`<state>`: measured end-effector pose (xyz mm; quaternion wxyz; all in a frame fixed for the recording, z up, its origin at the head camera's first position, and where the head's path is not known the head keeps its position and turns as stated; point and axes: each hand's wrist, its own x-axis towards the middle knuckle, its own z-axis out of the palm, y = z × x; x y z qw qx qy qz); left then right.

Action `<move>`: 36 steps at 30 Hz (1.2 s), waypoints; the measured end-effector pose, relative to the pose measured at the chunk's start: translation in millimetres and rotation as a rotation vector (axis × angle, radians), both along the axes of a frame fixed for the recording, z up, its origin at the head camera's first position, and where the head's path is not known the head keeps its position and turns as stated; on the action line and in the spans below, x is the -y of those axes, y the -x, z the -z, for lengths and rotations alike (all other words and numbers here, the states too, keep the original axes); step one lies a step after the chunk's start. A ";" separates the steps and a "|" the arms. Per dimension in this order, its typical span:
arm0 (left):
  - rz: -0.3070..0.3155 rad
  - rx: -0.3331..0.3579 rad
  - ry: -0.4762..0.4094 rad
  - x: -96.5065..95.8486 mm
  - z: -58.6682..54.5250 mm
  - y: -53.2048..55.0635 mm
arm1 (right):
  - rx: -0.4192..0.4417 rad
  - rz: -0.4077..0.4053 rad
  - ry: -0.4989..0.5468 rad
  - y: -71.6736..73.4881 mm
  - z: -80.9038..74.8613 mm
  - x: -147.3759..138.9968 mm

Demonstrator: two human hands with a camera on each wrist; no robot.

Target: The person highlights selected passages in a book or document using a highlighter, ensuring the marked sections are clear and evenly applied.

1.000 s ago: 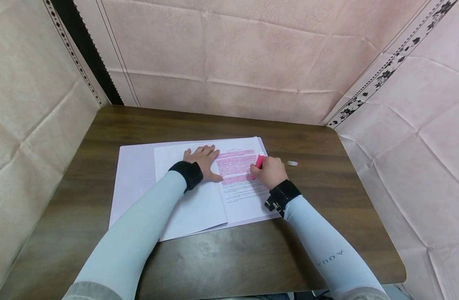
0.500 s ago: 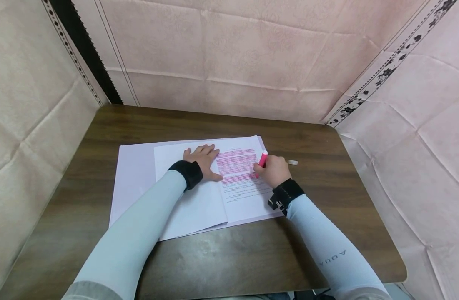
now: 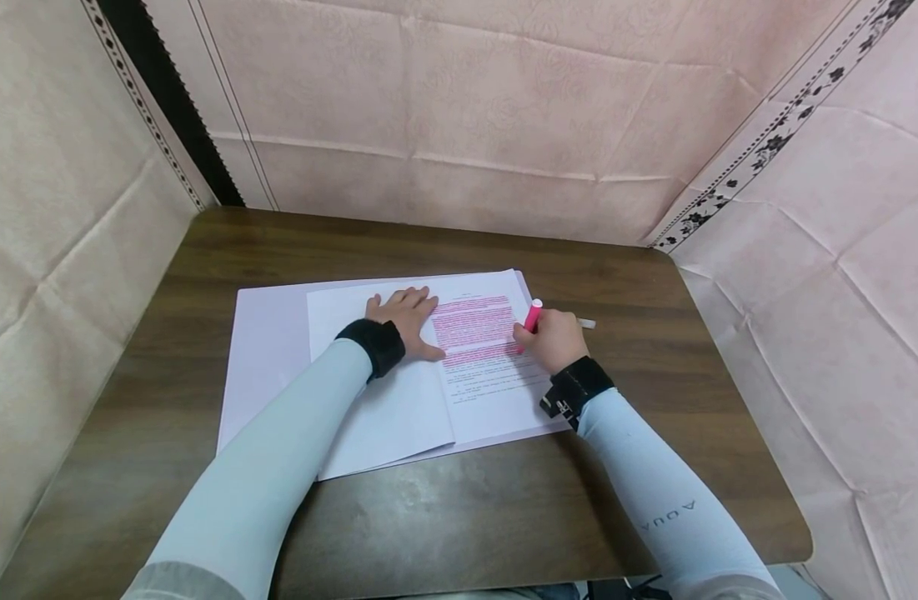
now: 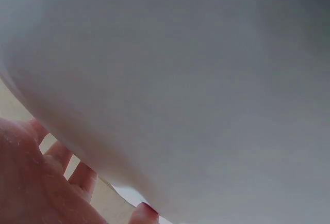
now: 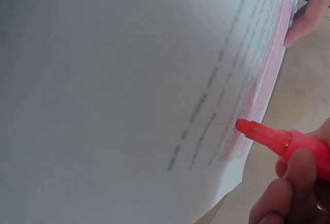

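Note:
A pink highlighter (image 3: pixel 533 314) is gripped by my right hand (image 3: pixel 559 342), its fingers curled around the barrel. In the right wrist view the highlighter's uncapped tip (image 5: pixel 243 126) is at the printed lines of the right-hand page (image 3: pixel 496 421). Pink highlighting (image 3: pixel 474 321) covers the upper lines there, while the lower lines are plain black. My left hand (image 3: pixel 408 323) rests with spread fingers on the blank left-hand page (image 3: pixel 398 425), thumb near the fold. The left wrist view shows mostly blurred white paper and part of that hand.
Under the pages lies a larger pale lilac sheet (image 3: pixel 267 350) on the brown wooden table (image 3: pixel 428 517). A small whitish piece (image 3: pixel 588 323) lies just right of my right hand. Pale cloth (image 3: pixel 504 108) hangs behind and at both sides of the table.
My right hand has slid a little to the right across the page with the highlighter, now overlapping part of the small whitish piece. The left hand has stayed in place.

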<state>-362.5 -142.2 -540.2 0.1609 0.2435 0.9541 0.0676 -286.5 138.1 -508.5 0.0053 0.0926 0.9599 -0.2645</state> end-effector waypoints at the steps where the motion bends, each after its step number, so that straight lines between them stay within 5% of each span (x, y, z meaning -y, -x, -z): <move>1: -0.001 -0.001 -0.002 0.1 0.1 0.1 | -0.002 0.001 0.001 -0.1 -0.1 -0.2; 36: -0.005 0.004 0.003 -0.7 -2.3 -1.2 | 0.008 0.014 -0.055 1.5 -3.2 -6.4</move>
